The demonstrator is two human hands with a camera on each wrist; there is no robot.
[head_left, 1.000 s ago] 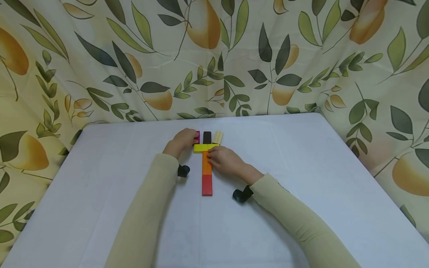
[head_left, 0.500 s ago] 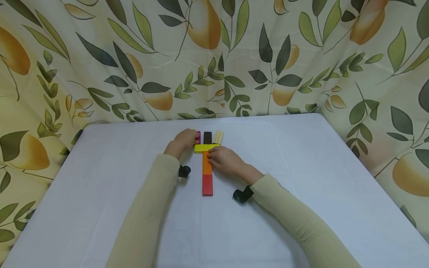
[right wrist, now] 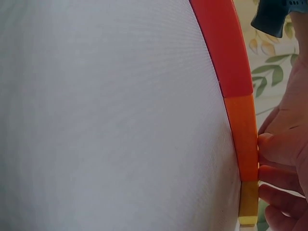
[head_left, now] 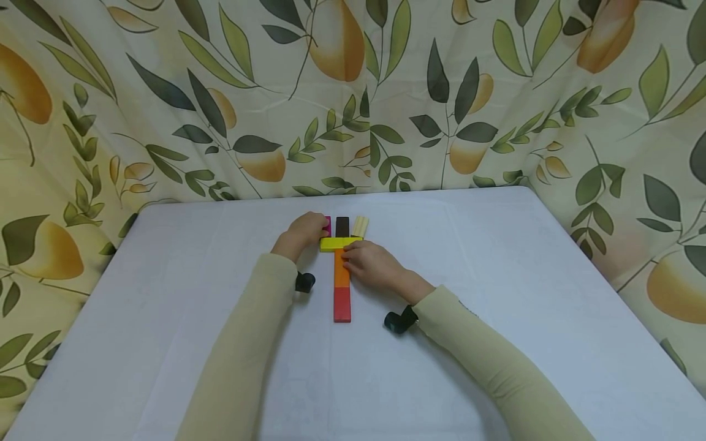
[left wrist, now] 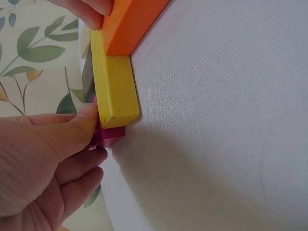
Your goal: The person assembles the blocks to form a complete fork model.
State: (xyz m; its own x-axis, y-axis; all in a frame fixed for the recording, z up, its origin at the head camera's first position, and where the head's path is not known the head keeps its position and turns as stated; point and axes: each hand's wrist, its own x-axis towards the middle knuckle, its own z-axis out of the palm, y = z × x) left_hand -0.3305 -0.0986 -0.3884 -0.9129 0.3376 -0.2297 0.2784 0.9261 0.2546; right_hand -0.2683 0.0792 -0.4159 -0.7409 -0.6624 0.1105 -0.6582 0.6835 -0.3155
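Note:
Flat on the white table, a red block and an orange block form a straight line, with a yellow block set crosswise at its far end. Beyond the yellow one lie a dark block, a pale cream block and a magenta block. My left hand pinches the magenta block, whose end sits against the yellow block's left end. My right hand touches the yellow and orange blocks from the right with its fingertips; its fingers hide the yellow block's right end partly.
White cloth covers the table. Patterned fabric with leaves and fruit hangs behind the table's far edge and along the sides. Small dark cameras ride on both wrists, the left camera and the right camera.
Both hands keep their places on the blocks. The whole head view has shifted very slightly; nothing else visibly moves.

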